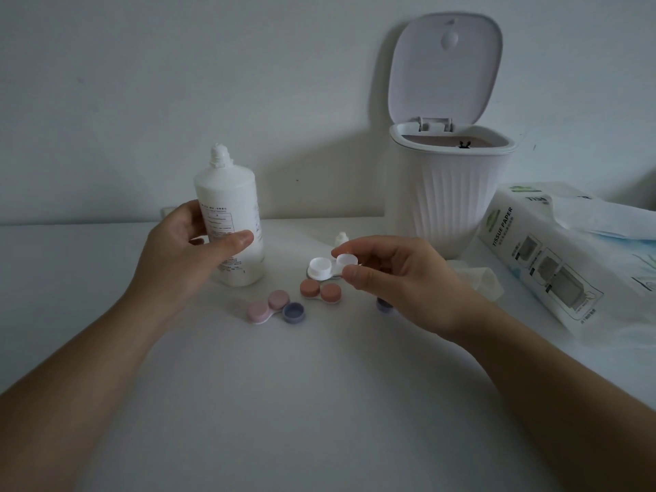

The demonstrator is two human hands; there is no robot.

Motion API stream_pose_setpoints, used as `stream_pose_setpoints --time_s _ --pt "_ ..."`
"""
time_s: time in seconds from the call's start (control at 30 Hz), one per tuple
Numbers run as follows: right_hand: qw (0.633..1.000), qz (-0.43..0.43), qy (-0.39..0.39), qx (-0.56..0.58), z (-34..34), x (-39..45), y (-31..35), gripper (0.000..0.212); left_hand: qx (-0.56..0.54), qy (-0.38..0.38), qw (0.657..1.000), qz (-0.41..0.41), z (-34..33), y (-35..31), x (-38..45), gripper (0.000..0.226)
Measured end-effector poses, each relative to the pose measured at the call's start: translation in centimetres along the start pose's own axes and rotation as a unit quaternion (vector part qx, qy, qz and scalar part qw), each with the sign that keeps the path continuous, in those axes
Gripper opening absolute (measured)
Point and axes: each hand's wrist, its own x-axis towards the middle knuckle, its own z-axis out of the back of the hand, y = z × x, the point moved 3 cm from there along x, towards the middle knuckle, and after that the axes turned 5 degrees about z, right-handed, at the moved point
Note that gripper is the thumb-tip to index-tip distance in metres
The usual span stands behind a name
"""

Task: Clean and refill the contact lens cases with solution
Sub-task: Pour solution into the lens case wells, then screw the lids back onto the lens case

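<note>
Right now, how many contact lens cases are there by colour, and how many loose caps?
White contact lens case, pinched by the right hand: 1
Orange contact lens case: 1
Pink contact lens case: 1
Loose purple cap: 1
Total: 4

Mostly smooth plastic on a matt white tabletop (319, 403).

Solution bottle (230, 221): white plastic, slight sheen, printed label, ridged cap. Beside it, white lens case (328, 266): smooth plastic, a bit glossy; pink case (268, 306) and orange-pink case (319, 290) near the bottle: matt plastic caps; loose purple cap (294, 311): matt plastic. Bin (449, 193) behind the cases: off-white plastic, ribbed wall, smooth satin lid. Tissue pack (539, 264) right of the bin: thin glossy film wrap, wrinkled, printed. Crumpled tissue (486, 278) by the bin: soft matt paper.
</note>
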Motion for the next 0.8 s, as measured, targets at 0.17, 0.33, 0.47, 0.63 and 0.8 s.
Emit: stream_pose_setpoints --time_s 0.17,0.33,0.47,0.63,0.8 --pt "1.000 0.003 -0.001 0.004 0.0 0.0 -0.1 0.017 -0.006 -0.008 1.000 -0.002 -0.4 -0.6 -0.5 0.068" --pt "1.000 0.002 -0.006 0.007 0.0 0.1 -0.1 0.016 0.047 -0.139 0.983 -0.114 -0.2 -2.9 -2.5 0.075" --pt "1.000 -0.002 -0.010 0.003 0.0 0.0 -0.1 0.016 0.087 -0.108 0.960 -0.245 -1.8 -5.6 -4.9 0.046" --pt "1.000 0.002 -0.011 0.011 -0.1 0.0 0.1 0.015 0.124 0.115 0.971 -0.169 -4.8 -6.8 -6.5 0.046" --pt "1.000 0.008 -0.001 0.002 0.0 0.0 0.4 0.014 0.072 0.192 0.978 -0.030 -6.0 -6.2 -6.3 0.050"
